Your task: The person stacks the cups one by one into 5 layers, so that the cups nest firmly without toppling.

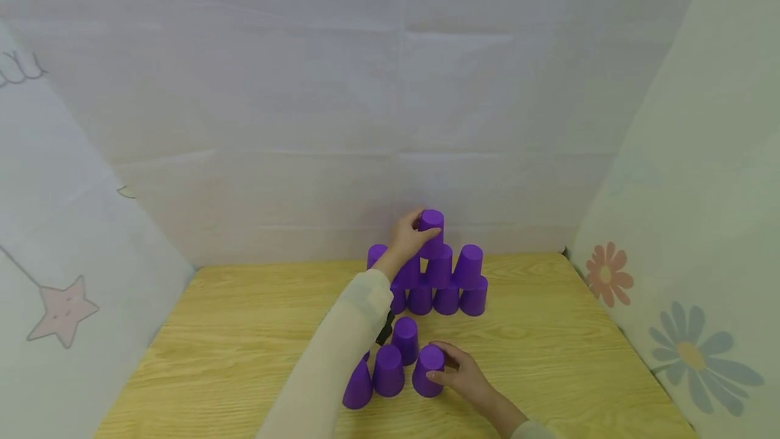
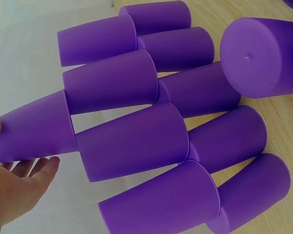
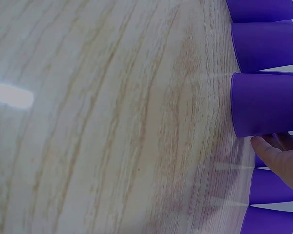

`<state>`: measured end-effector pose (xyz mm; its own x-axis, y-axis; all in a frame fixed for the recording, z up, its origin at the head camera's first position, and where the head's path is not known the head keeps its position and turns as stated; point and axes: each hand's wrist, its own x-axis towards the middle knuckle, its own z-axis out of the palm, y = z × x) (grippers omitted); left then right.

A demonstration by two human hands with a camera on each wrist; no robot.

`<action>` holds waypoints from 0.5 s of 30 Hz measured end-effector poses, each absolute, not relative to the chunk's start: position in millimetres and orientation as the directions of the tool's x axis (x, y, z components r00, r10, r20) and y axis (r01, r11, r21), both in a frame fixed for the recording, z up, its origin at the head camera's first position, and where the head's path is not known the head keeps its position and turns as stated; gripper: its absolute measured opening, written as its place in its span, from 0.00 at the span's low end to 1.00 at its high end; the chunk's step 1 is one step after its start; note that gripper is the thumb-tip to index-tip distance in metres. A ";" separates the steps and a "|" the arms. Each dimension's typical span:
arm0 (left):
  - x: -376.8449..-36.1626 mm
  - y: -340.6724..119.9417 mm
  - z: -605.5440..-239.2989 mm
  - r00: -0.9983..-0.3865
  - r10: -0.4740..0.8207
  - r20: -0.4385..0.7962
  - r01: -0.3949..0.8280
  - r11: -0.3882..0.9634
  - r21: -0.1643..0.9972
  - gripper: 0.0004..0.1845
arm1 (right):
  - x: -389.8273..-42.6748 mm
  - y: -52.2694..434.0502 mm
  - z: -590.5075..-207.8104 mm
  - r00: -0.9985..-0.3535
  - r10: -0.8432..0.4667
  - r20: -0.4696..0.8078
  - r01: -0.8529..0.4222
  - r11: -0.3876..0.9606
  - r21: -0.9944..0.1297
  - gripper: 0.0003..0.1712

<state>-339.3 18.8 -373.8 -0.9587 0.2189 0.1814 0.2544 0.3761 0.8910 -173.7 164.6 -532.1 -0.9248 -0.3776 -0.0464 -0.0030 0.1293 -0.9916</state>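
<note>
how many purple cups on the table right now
13 visible, more may be hidden. Pyramid at the back: top cup gripped by the left hand, nine below. Four in front, one under the right hand.

The purple cups (image 1: 445, 269) look like smooth, matt plastic; the table (image 1: 244, 330) shows light wood grain with a glossy sheen, and creased cloth sheets (image 1: 305, 87) back it

— How many purple cups (image 1: 388, 371) are seen?
— Fourteen are counted: ten are stacked in the pyramid (image 2: 132, 141), and four are grouped in front of it.
— What else is counted?
— Two hands, a left hand (image 1: 411, 236) and a right hand (image 1: 466, 374), and one wooden table (image 1: 244, 330).
</note>
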 end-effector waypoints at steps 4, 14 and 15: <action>-339.7 17.2 -373.3 -0.960 0.220 0.172 0.245 0.373 0.895 0.31 | -173.6 164.7 -531.5 -0.921 -0.387 -0.049 0.006 0.112 -0.994 0.30; -338.4 12.1 -373.4 -0.963 0.226 0.145 0.220 0.354 0.909 0.34 | -174.0 164.8 -529.8 -0.930 -0.362 -0.055 0.017 0.107 -0.994 0.31; -337.8 11.0 -372.9 -0.964 0.226 0.140 0.214 0.343 0.915 0.34 | -173.7 164.7 -529.3 -0.933 -0.355 -0.055 0.018 0.106 -0.994 0.31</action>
<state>-337.8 11.0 -372.9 -0.9640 0.2259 0.1405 0.2138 0.3435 0.9145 -173.7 164.7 -529.3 -0.9331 -0.3552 -0.0552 0.0183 0.1064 -0.9942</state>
